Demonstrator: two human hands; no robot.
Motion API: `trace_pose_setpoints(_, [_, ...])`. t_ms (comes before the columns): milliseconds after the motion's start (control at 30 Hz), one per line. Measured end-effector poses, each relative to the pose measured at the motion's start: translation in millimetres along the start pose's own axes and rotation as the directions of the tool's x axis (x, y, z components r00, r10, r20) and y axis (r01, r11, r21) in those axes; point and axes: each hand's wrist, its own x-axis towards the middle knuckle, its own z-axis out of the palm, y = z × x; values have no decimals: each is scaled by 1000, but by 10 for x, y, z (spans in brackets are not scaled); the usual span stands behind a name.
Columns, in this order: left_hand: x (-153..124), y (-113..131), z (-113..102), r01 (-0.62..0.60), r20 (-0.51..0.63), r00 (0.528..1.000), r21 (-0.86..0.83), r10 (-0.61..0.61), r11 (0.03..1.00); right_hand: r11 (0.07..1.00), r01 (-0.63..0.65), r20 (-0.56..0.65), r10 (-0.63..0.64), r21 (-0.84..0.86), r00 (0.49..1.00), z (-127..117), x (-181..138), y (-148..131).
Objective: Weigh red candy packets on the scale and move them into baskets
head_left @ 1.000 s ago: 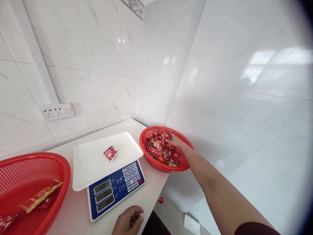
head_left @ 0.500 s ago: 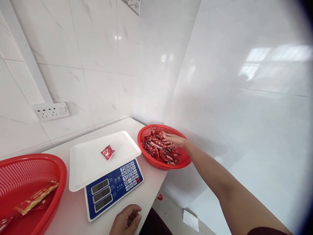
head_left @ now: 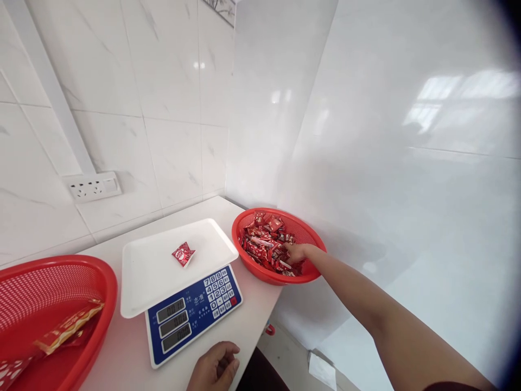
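My right hand (head_left: 296, 253) reaches into the right red plastic basket (head_left: 319, 239), its fingertips down among small red candy packets (head_left: 260, 245); they are partly hidden, so whether they grip one is unclear. My left hand (head_left: 215, 366) rests at the near edge of the white table (head_left: 248, 309), fingers curled, with nothing visible in them. Between the baskets stands a digital scale (head_left: 193, 315) with a blue keypad panel and a white tray (head_left: 150, 266). A single red packet (head_left: 184, 254) lies on that tray.
At the left, another red basket (head_left: 108, 288) holds a longer red-and-gold packet (head_left: 71, 328) and other red wrappers. A wall socket (head_left: 93, 186) is on the tiled wall behind. White panels close in the right side. On the floor lies a white sheet-like item (head_left: 322, 372).
My right hand has gone from hovering with spread fingers over the packets to dipping among them, nearer the basket's front right. My left hand stays put. The view has shifted slightly.
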Motion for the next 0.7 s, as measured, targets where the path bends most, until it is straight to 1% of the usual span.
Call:
trace_pose_setpoints(200, [-6,3,-6,-30,-2,1000,7,30,1000,999,24,-10,-25,-27,1000,69,-62,-77])
trace_pose_setpoints(400, [-13,24,-7,-33,-7,999,-9,33,999,997,35,-98,-41,-63,994,102,-145,-133])
trace_pose_setpoints(600, [-26,72,-12,-14,3,1000,-11,14,1000,997,68,-52,-70,-44,996,86,-231,-132])
trace_pose_setpoints(700, [-32,85,-12,-9,2,1000,-6,9,1000,996,75,-62,-78,-47,995,106,-264,-155])
